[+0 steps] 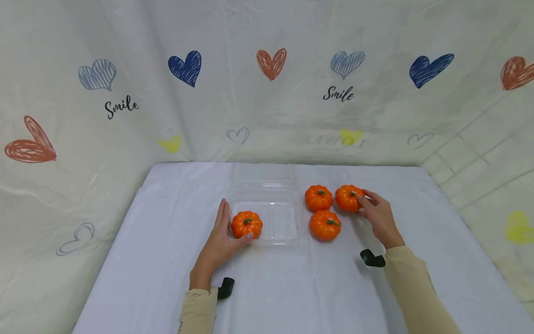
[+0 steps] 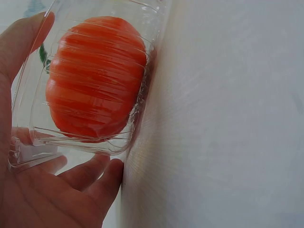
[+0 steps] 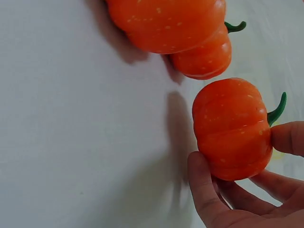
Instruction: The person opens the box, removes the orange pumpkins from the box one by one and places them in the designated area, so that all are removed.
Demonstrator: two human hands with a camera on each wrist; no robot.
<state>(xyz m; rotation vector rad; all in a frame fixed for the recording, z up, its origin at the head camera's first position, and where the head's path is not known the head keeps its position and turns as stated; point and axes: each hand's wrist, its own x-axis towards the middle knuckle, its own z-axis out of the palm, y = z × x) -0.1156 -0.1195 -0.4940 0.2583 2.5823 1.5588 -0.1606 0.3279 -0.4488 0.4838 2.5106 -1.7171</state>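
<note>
A clear plastic container (image 1: 282,222) lies with its lid (image 1: 263,175) folded back on the white table; one orange pumpkin (image 1: 242,225) sits in its left part. My left hand (image 1: 219,248) holds the container's left front corner, thumb over the rim, fingers along the side. In the left wrist view that pumpkin (image 2: 97,78) shows through the plastic wall, above my left hand (image 2: 57,190). My right hand (image 1: 380,220) grips the rightmost pumpkin (image 1: 347,198) by its right side. The right wrist view shows this pumpkin (image 3: 232,128) between thumb and fingers of my right hand (image 3: 251,199).
Two more orange pumpkins stand right of the container, one at the back (image 1: 318,198) and one in front of it (image 1: 325,225). A white cloth covers the table (image 1: 267,292). Behind it hangs a pale curtain (image 1: 225,106) printed with hearts.
</note>
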